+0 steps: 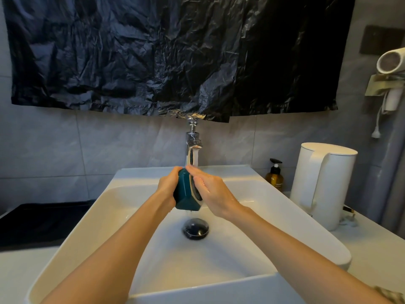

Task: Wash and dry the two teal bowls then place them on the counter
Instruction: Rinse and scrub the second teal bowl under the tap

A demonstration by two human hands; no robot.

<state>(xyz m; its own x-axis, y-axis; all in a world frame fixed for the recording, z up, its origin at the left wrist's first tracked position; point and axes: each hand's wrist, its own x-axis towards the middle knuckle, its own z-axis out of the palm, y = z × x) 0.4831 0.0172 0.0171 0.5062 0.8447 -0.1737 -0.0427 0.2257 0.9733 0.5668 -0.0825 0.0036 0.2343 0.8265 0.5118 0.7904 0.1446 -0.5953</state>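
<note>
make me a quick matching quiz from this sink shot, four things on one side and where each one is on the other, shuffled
Things
1 teal bowl
2 kettle
3 pump bottle
4 hair dryer

Places
A in a holder, upper right
B in the left hand under the faucet
C standing just left of the kettle
D on the counter, right of the sink

Pairs: 1-B, 2-D, 3-C, 4-A

Both forearms outstretched, left hand curled round bowl, right hand straight-fingered.
</note>
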